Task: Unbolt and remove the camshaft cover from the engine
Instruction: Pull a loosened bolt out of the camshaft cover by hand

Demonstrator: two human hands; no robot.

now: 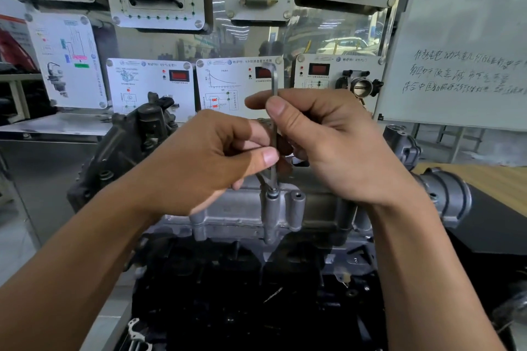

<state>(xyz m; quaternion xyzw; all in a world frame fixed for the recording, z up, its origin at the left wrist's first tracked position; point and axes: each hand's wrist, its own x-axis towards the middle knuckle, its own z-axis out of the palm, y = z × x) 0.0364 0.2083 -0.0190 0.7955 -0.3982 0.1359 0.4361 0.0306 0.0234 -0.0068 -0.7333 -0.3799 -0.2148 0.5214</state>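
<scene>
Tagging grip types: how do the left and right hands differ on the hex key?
Left hand pinches the hex key low on its shaft, nearer the bolt; right hand pinches it higher, at mid-shaft. Left hand reaches in from the left, right hand from the right. Shared: both hold the upright shaft, its tip seated in the bolt on the camshaft cover.

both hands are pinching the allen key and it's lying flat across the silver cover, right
Not quite. The head view shows the allen key standing upright, not lying flat, with its lower tip seated in a bolt on the silver cover. The rest holds: the left hand and the right hand both pinch its shaft.
</scene>
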